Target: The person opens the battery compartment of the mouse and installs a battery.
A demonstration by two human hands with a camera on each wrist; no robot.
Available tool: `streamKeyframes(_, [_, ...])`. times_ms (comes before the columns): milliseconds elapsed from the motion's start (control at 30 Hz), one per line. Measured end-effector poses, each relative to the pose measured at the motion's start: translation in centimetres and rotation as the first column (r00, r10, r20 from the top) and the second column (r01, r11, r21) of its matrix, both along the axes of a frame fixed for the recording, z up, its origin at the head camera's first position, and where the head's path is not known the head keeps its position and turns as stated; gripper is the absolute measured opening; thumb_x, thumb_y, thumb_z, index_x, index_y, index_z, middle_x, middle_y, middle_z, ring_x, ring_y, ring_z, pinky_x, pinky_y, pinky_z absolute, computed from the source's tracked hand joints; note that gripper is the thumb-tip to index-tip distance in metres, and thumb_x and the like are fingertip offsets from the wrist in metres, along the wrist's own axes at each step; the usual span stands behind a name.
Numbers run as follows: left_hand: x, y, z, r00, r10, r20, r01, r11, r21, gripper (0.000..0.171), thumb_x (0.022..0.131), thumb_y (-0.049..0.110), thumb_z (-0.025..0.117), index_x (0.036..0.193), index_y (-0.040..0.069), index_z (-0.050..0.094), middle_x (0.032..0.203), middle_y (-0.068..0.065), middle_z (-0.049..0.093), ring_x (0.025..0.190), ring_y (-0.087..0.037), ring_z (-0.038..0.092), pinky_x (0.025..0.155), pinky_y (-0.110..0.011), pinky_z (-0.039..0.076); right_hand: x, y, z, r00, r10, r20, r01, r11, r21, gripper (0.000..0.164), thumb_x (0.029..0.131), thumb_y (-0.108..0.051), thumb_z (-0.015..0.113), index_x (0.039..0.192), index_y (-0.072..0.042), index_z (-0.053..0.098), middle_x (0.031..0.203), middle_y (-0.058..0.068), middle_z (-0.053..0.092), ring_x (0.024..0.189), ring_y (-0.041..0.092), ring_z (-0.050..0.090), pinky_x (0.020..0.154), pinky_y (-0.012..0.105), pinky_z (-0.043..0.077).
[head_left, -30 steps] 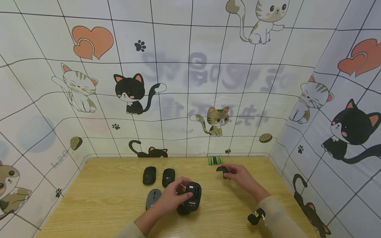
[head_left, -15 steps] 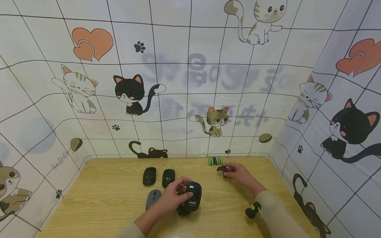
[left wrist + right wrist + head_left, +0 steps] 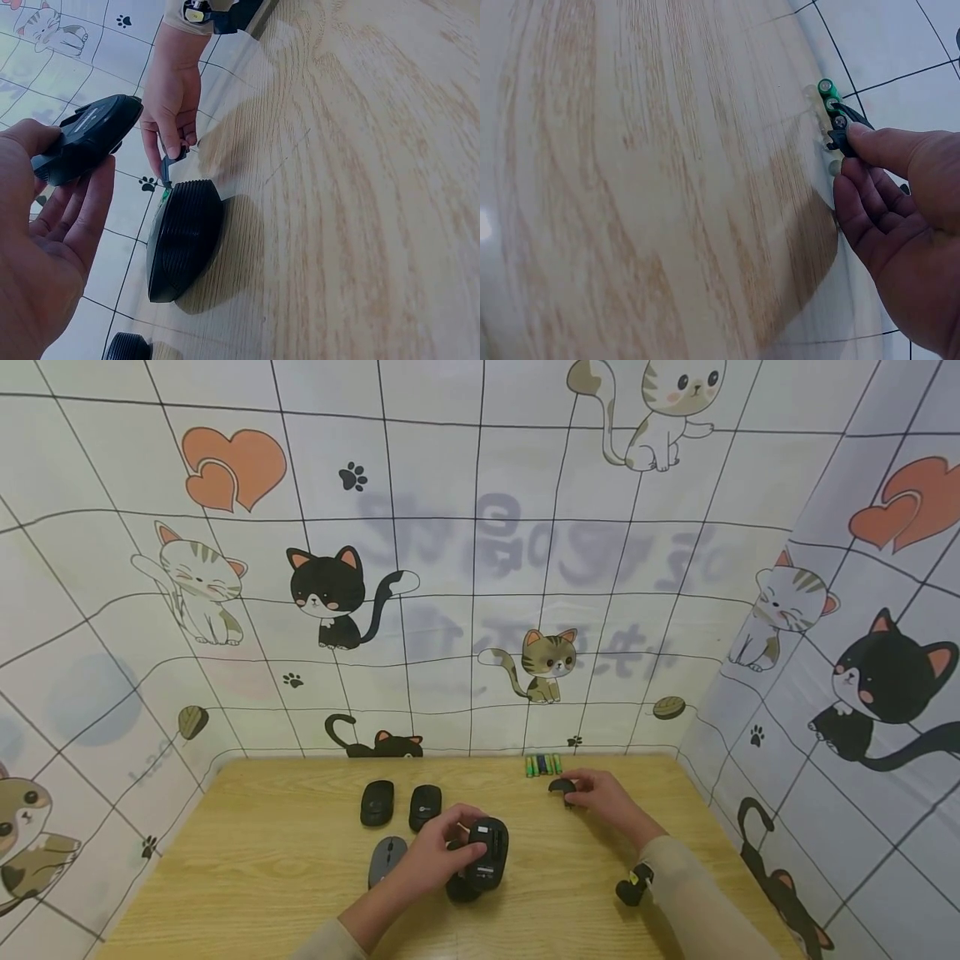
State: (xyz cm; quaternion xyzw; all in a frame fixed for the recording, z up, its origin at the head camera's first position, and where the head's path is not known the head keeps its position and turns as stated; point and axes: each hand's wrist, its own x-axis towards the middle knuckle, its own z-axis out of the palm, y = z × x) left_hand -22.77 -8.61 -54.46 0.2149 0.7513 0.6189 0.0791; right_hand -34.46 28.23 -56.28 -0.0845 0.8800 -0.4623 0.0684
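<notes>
My left hand (image 3: 441, 852) grips a black computer mouse (image 3: 492, 857), its underside turned up with labels and an uncovered slot showing. In the left wrist view this mouse (image 3: 94, 135) is held off the table, between thumb and fingers. Below it on the table sits another black mouse (image 3: 461, 890), partly hidden. My right hand (image 3: 611, 803) pinches a small curved black battery cover (image 3: 559, 787) between thumb and fingertips, above the table. Just beyond it in the right wrist view, several green batteries (image 3: 826, 87) stand partly hidden behind the cover (image 3: 841, 141).
Two black mice, a left one (image 3: 377, 803) and a right one (image 3: 425, 807), lie at the back left. A grey mouse (image 3: 386, 861) is partly behind the left forearm. The batteries (image 3: 543, 766) lie in a row at the wooden table's (image 3: 262, 860) back edge, by the cat-print curtain (image 3: 427, 693).
My right hand has shifted very slightly away from me with the battery cover, and its forearm has swung a little left. The left hand and its mouse have stayed put.
</notes>
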Motion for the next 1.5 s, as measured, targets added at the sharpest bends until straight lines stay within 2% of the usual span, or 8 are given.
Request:
streamKeyframes(200, [-0.02, -0.01, 0.24, 1.000, 0.002, -0.004, -0.002, 1.000, -0.007, 0.036, 0.103, 0.017, 0.081, 0.136, 0.021, 0.070, 0.120, -0.006, 0.068, 0.097, -0.022, 0.069, 0.068, -0.035, 0.066, 0.00, -0.05, 0.09, 1.000, 0.022, -0.008, -0.022, 1.000, 0.013, 0.041, 0.103, -0.004, 0.077, 0.142, 0.006, 0.068, 0.107, 0.014, 0.076, 0.087, 0.019, 0.068, 0.070, 0.031, 0.057])
streamKeyframes(433, [-0.09, -0.05, 0.24, 1.000, -0.003, -0.015, 0.003, 1.000, -0.009, 0.036, 0.103, 0.017, 0.081, 0.137, 0.019, 0.069, 0.120, -0.006, 0.067, 0.097, -0.021, 0.069, 0.068, -0.033, 0.065, -0.29, -0.22, -0.02, 1.000, 0.028, -0.002, -0.028, 1.000, 0.003, 0.041, 0.102, -0.003, 0.079, 0.140, 0.006, 0.069, 0.106, 0.014, 0.075, 0.090, 0.021, 0.067, 0.071, 0.031, 0.058])
streamKeyframes(567, [0.00, -0.07, 0.40, 1.000, -0.003, -0.001, 0.003, 1.000, -0.010, 0.036, 0.104, 0.018, 0.080, 0.137, 0.021, 0.069, 0.121, -0.006, 0.067, 0.097, -0.021, 0.068, 0.069, -0.033, 0.065, -0.50, -0.27, -0.32, 1.000, 0.023, -0.007, -0.023, 0.999, 0.027, 0.040, 0.102, -0.005, 0.078, 0.140, 0.004, 0.071, 0.108, 0.012, 0.075, 0.093, 0.020, 0.067, 0.073, 0.029, 0.057])
streamKeyframes(767, [0.09, -0.08, 0.68, 1.000, -0.004, 0.004, 0.004, 1.000, -0.013, 0.035, 0.105, 0.017, 0.079, 0.138, 0.019, 0.069, 0.122, -0.007, 0.067, 0.096, -0.021, 0.068, 0.069, -0.033, 0.065, -0.74, -0.25, -0.60, 1.000, 0.015, -0.013, -0.015, 0.998, 0.056, 0.039, 0.104, -0.006, 0.077, 0.142, 0.001, 0.071, 0.110, 0.009, 0.075, 0.097, 0.021, 0.067, 0.076, 0.033, 0.057])
streamKeyframes(1100, [-0.12, 0.05, 0.75, 1.000, 0.001, 0.012, 0.000, 1.000, -0.020, 0.035, 0.104, 0.017, 0.080, 0.137, 0.021, 0.069, 0.122, -0.006, 0.067, 0.098, -0.023, 0.068, 0.069, -0.030, 0.064, -0.90, -0.58, -0.47, 0.999, 0.011, -0.049, -0.005, 0.993, 0.117, 0.032, 0.102, -0.006, 0.080, 0.133, 0.001, 0.075, 0.103, 0.006, 0.072, 0.095, 0.020, 0.064, 0.080, 0.034, 0.055])
streamKeyframes(1400, [0.05, 0.12, 0.81, 1.000, 0.008, 0.018, -0.008, 1.000, -0.013, 0.035, 0.104, 0.016, 0.080, 0.137, 0.020, 0.069, 0.120, -0.006, 0.067, 0.098, -0.022, 0.068, 0.069, -0.031, 0.064, -0.76, -0.73, -0.64, 0.998, 0.006, -0.059, 0.002, 0.992, 0.126, 0.026, 0.099, -0.005, 0.082, 0.122, 0.004, 0.075, 0.100, 0.006, 0.072, 0.094, 0.019, 0.065, 0.085, 0.037, 0.057])
streamKeyframes(1500, [0.19, 0.06, 0.60, 1.000, 0.006, 0.015, -0.006, 1.000, -0.011, 0.035, 0.104, 0.015, 0.080, 0.137, 0.019, 0.069, 0.120, -0.007, 0.067, 0.097, -0.022, 0.068, 0.069, -0.031, 0.065, -0.46, -0.73, -0.76, 0.998, 0.006, -0.063, 0.002, 0.993, 0.120, 0.025, 0.099, -0.006, 0.081, 0.121, 0.005, 0.075, 0.101, 0.007, 0.071, 0.093, 0.021, 0.065, 0.083, 0.038, 0.057])
